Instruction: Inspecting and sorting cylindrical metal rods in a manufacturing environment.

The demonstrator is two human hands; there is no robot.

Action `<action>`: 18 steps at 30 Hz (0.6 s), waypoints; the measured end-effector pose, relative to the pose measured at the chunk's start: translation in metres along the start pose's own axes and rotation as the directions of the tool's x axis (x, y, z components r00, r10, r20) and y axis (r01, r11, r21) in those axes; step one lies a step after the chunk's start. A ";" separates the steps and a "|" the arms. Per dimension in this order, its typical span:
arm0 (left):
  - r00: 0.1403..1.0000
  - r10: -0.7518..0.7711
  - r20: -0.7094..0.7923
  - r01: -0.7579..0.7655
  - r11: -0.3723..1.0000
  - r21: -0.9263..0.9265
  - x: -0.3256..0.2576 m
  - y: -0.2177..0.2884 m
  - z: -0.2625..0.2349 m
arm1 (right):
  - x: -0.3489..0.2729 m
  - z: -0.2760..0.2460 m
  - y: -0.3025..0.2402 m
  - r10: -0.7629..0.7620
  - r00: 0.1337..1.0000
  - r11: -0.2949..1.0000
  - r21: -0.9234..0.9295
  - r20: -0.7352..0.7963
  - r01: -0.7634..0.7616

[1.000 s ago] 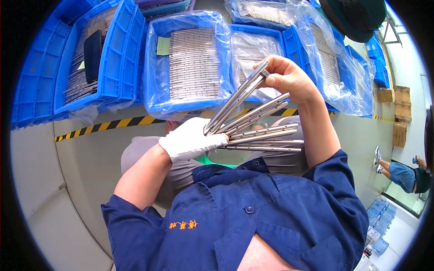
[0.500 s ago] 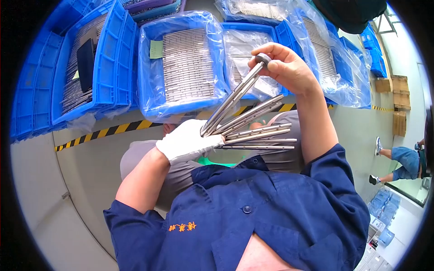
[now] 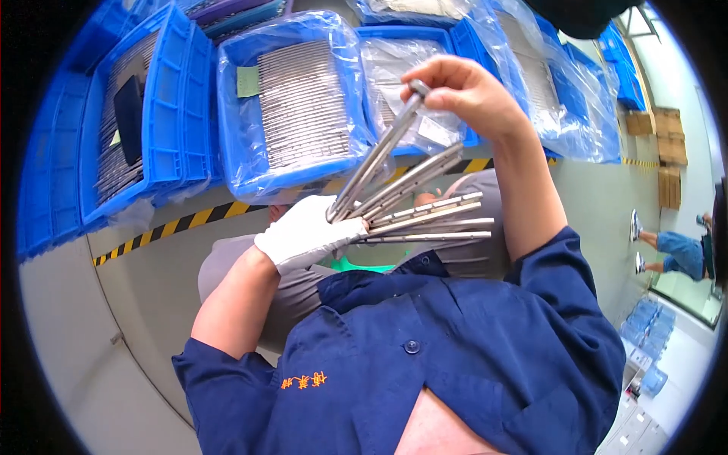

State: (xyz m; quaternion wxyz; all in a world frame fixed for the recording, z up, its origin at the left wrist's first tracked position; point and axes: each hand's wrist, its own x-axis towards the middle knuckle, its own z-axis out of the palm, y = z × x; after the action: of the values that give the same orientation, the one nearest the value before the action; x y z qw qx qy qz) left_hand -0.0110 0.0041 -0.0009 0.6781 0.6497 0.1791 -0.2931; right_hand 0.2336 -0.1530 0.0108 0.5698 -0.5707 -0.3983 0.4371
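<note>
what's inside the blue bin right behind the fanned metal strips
The blue bin has a clear plastic liner holding rows of grey metal strips. Anything beneath that top layer is hidden.

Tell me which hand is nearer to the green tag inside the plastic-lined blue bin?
Left. The gloved left hand is below the green tag, gripping the fanned metal strips at their base. The bare right hand is farther to the tag's right, pinching one strip's tip.

A smooth grey concrete floor [image 3: 91, 334] carries a yellow-and-black striped hazard tape line [image 3: 182, 221]. Beyond it stand blue plastic crates [image 3: 163, 114], several lined with clear plastic sheeting [image 3: 561, 98]. Brown cardboard boxes [image 3: 670, 152] sit far right in daylight.
</note>
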 end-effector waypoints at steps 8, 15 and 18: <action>0.994 0.035 -0.100 -0.034 0.999 0.012 0.001 0.005 -0.006 | -0.019 -0.008 -0.007 0.043 0.986 0.991 0.129 -0.164 -0.021; 0.993 0.038 -0.113 -0.043 0.998 -0.041 0.006 0.004 -0.005 | -0.031 0.003 -0.001 0.068 0.990 0.972 0.232 -0.121 -0.039; 0.967 0.205 -0.148 -0.211 0.977 -0.027 0.010 0.005 0.000 | -0.036 0.007 -0.008 0.023 0.984 0.997 0.079 -0.177 -0.009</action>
State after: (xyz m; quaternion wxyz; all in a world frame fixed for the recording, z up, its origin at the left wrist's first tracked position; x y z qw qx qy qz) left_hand -0.0004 0.0022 -0.0031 0.7040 0.6699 0.1649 -0.1686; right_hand 0.2167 -0.1853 0.0204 0.6215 -0.5879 -0.3237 0.4042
